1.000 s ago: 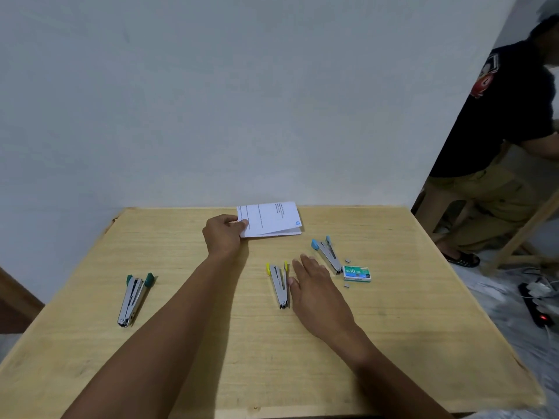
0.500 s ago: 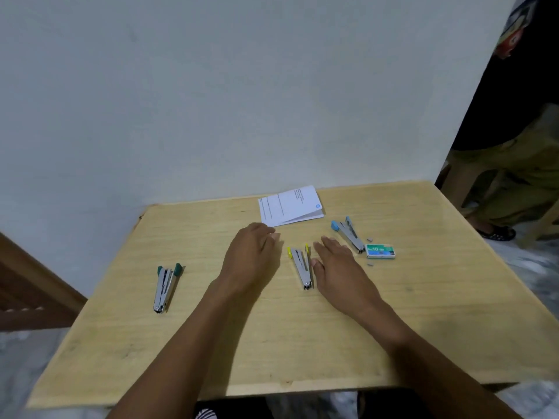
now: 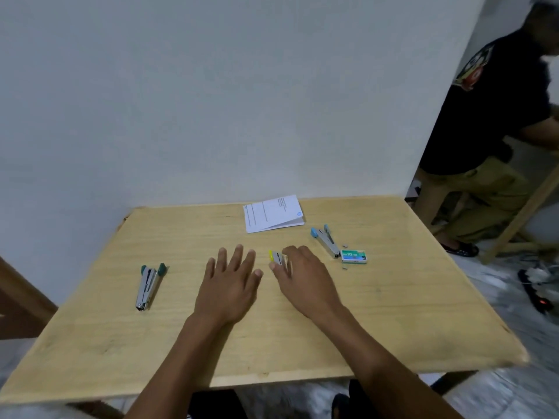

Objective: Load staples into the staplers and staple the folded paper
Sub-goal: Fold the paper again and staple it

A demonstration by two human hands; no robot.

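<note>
Wooden table (image 3: pixel 393 313) with 3 staplers (image 3: pixel 148 285), folded paper (image 3: pixel 273 213), staple box (image 3: pixel 354 256).

Bare tabletop (image 3: pixel 393 313) between green stapler (image 3: pixel 148 285), left hand (image 3: pixel 230 285); right hand (image 3: pixel 302 279) covers yellow stapler (image 3: pixel 276 257).

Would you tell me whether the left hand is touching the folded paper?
No, the left hand is spread open over the table, apart from the folded paper.
</note>
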